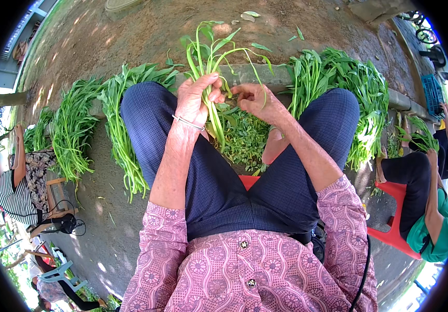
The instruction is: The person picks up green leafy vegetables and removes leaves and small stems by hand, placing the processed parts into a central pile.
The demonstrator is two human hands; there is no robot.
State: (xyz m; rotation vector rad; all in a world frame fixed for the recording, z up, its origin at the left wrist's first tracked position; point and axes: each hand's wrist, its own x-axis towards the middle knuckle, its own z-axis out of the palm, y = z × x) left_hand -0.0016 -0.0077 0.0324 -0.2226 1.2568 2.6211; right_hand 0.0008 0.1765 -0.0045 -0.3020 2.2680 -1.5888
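Note:
My left hand (pixel 197 99) grips a small bunch of leafy green stems (pixel 217 126), which look like water spinach. Their leafy tops fan out above my fist, and the cut ends hang down between my knees. Just to the right is my right hand (pixel 261 103), its fingers bent and close to a yellowish leaf of the bunch. One thin stem droops across the back of that hand. Whether its fingertips pinch anything is unclear. Below both hands, a heap of plucked leaves and scraps (pixel 247 136) lies on the ground between my feet.
Piles of the same greens rest by my left knee (pixel 124 128), farther left (pixel 72 128), and by my right knee (pixel 341 78). A stone kerb (pixel 271 76) runs ahead, with bare soil beyond. Seated people flank me; the right one, on a red stool (pixel 393 234), holds greens.

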